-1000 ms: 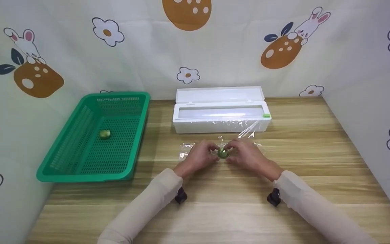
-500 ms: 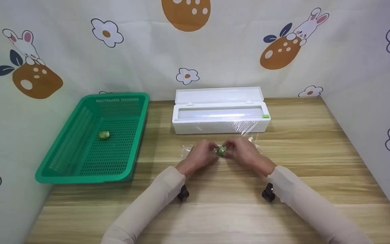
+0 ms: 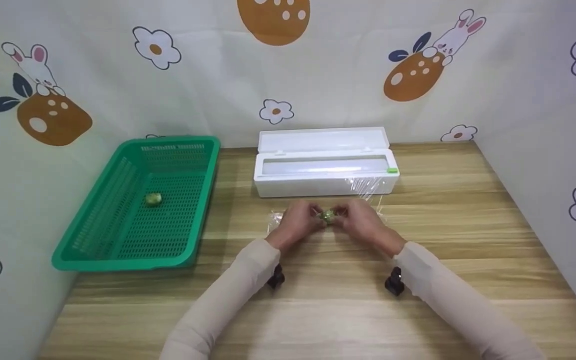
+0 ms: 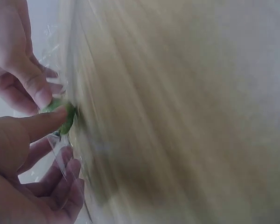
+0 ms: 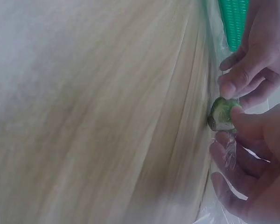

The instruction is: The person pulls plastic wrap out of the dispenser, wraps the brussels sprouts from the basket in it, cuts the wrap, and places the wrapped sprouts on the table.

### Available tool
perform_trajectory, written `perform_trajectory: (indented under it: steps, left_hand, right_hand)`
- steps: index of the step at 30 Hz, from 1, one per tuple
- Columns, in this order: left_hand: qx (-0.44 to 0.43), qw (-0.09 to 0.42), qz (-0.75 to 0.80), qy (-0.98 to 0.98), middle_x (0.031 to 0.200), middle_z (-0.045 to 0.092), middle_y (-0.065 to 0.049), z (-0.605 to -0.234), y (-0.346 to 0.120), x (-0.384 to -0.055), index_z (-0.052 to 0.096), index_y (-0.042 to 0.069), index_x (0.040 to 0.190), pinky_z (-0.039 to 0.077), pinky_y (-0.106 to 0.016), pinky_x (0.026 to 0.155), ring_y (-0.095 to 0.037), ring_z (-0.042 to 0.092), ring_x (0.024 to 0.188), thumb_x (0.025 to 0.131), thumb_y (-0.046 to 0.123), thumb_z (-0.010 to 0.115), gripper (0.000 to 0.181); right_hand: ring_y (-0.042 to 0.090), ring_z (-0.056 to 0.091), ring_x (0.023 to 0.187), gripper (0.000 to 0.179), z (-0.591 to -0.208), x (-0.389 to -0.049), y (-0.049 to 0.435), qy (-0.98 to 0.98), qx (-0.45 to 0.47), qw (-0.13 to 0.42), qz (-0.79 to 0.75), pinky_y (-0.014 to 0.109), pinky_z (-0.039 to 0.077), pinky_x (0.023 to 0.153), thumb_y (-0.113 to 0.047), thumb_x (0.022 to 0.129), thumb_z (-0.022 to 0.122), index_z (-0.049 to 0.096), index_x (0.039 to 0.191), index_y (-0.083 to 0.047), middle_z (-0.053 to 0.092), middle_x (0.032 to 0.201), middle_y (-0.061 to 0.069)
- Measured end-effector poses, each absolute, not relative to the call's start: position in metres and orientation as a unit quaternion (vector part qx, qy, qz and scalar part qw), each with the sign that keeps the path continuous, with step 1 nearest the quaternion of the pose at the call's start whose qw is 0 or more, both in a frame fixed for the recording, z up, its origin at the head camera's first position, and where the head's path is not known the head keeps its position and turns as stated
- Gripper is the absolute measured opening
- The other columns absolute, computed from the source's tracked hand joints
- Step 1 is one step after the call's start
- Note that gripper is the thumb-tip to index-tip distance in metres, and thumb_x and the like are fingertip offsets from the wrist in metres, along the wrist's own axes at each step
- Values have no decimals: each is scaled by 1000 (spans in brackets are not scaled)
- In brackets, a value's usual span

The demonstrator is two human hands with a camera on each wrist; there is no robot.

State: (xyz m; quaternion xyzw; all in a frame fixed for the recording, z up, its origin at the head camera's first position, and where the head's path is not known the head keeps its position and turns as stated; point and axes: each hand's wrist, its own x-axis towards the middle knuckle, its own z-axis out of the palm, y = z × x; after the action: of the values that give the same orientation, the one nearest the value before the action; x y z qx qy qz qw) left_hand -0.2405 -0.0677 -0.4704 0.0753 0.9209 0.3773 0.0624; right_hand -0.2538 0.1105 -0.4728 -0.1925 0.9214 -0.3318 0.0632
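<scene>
"While your left hand [image 3: 298,220] and right hand [image 3: 364,220] meet over the tabletop [image 3: 328,320], what is entered against each?"

"Left: thumb and fingers pinching one small green piece [image 3: 328,216]; right: pinching the same piece from its other side"

"And the piece itself, as you hold it?"

"One, rounded, green with a paler patch; located between your fingertips, in front of the white box [image 3: 313,188]; clear film [image 3: 367,187] lies about it, gathered at your right fingers in the right wrist view"

"Where else do you have film?"

"Down the box's front towards its right end, reaching to near your right hand; a crumpled edge also shows just beside your left"

"Remaining lots before you?"

"Box: oblong, lid [image 3: 323,141] raised at the back, green tab [image 3: 392,170] at the right end; basket [image 3: 123,264]: green, slotted, to your left, one pale green lump [image 3: 153,199] on its floor; backdrop [image 3: 218,80]: pale, printed with flowers, rabbits and orange fruit; sleeves [image 3: 240,272]: yours, pale, a black device [image 3: 276,276] by each cuff"
</scene>
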Motion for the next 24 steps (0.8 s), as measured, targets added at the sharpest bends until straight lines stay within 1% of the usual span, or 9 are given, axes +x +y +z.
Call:
perform_trajectory:
  steps: [3, 4, 8, 10, 11, 14, 16, 21, 24]
  left_hand:
    - [77, 60, 373, 923, 94, 77, -9, -470, -69, -245, 78, 6, 96, 55, -34, 81, -21, 67, 88, 83, 12, 81, 15]
    - [79, 62, 373, 923, 94, 77, -9, -469, -70, -246, 78, 6, 95, 54, -32, 79, -19, 66, 87, 83, 12, 81, 13]
    - [90, 68, 381, 918, 90, 76, -8, -466, -71, -248, 78, 6, 92, 46, -23, 69, -13, 57, 78, 84, 10, 80, 9]
    - [96, 69, 380, 917, 88, 76, -9, -465, -71, -249, 78, 5, 92, 40, -21, 64, -11, 53, 73, 86, 12, 78, 9]
    - [96, 71, 381, 917, 89, 76, -8, -465, -72, -250, 78, 6, 92, 40, -21, 64, -10, 53, 73, 86, 13, 78, 9]
    - [92, 76, 382, 916, 88, 77, -7, -466, -72, -251, 78, 7, 92, 40, -21, 63, -9, 53, 71, 88, 18, 77, 12]
    - [90, 72, 385, 916, 89, 77, -9, -466, -72, -252, 78, 5, 93, 43, -21, 65, -10, 55, 72, 89, 17, 76, 13]
    - [94, 48, 407, 908, 94, 75, -14, -468, -69, -254, 74, -1, 101, 55, -27, 72, -18, 65, 80, 85, 8, 76, 18]
    - [106, 36, 413, 904, 97, 75, -15, -469, -67, -256, 74, -2, 102, 57, -32, 77, -24, 68, 86, 82, 4, 77, 21]
  right_hand:
    - [21, 70, 84, 23, -474, -254, 111, 919, -193, 54, -339, 39, 58, 81, -15, 87, 76, 75, 108, -5, 77, 96, 10]
    - [23, 71, 87, 25, -474, -253, 111, 919, -194, 48, -339, 40, 58, 83, -14, 87, 76, 74, 110, -5, 77, 98, 11]
    - [26, 70, 91, 28, -472, -251, 111, 922, -193, 28, -336, 42, 58, 83, -11, 85, 78, 73, 111, -4, 75, 104, 12]
    - [25, 67, 90, 27, -472, -252, 111, 923, -194, 26, -332, 41, 56, 81, -11, 83, 79, 74, 109, -5, 73, 104, 11]
    - [24, 65, 89, 27, -471, -252, 111, 924, -193, 28, -330, 40, 55, 79, -11, 82, 80, 74, 109, -6, 72, 103, 10]
    - [23, 64, 89, 30, -471, -253, 112, 927, -197, 30, -319, 40, 54, 79, -12, 81, 82, 75, 109, -6, 73, 102, 9]
    - [23, 64, 87, 29, -472, -255, 111, 927, -192, 32, -319, 40, 53, 78, -12, 80, 82, 75, 108, -7, 74, 101, 8]
    - [24, 68, 87, 24, -474, -261, 109, 926, -180, 25, -330, 41, 56, 81, -13, 82, 81, 76, 105, -8, 77, 99, 9]
    - [25, 70, 90, 21, -475, -263, 108, 925, -175, 24, -336, 43, 56, 85, -16, 84, 80, 77, 103, -9, 78, 100, 10]
